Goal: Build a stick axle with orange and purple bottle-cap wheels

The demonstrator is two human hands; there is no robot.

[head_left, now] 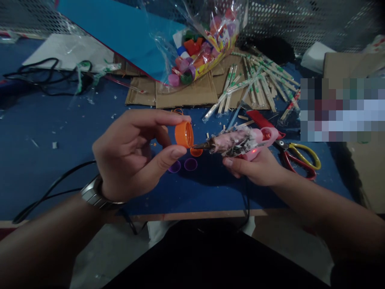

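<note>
Between the thumb and fingers of my left hand [135, 154] is an orange bottle cap [183, 135], its open side turned to the right. My right hand [255, 166] is wrapped round the handle of a pink hot glue gun [237, 142], whose body is crusted with bits of paper and old glue. A small red light glows on its side. The dark nozzle tip points left and sits at the lower rim of the cap; whether it touches, I cannot tell. Below, on the blue table [144, 196], lie another orange cap [196, 152] and two purple caps [190, 164].
Scissors [300, 156] with red and yellow handles and a red box cutter [264, 122] lie right of the glue gun. Behind are wrapped chopsticks [255, 86], cardboard [186, 94] and a clear bag of coloured caps [204, 52]. Black cables [60, 172] run at left.
</note>
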